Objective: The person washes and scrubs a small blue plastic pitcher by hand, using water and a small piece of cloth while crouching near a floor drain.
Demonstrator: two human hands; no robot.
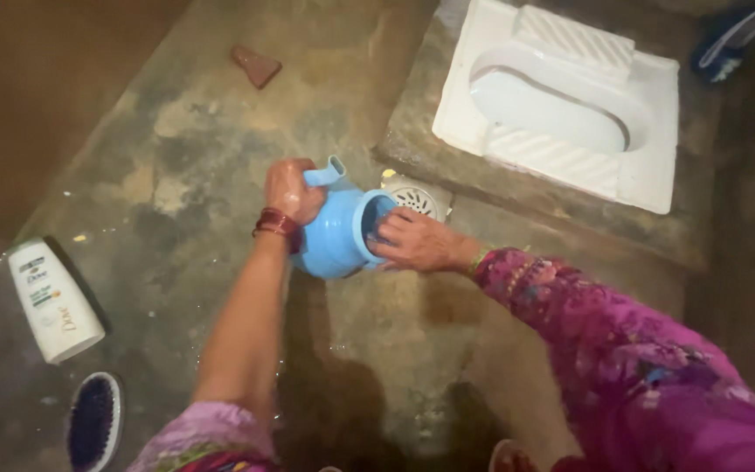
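A light blue plastic jug [335, 234] with a spout is tipped on its side above the wet concrete floor. My left hand [292, 190] grips it near the spout and handle. A red bangle sits on that wrist. My right hand [414, 241] is at the jug's open mouth, with the fingers reaching inside the rim. The sleeve on my right arm is magenta with a pattern.
A round white floor drain [417, 198] lies just behind the jug. A white squat toilet pan [570, 105] sits on a raised step at the back right. A white bottle [52, 300] and a dark brush [94, 421] lie at the left. A brick shard [256, 65] lies farther off.
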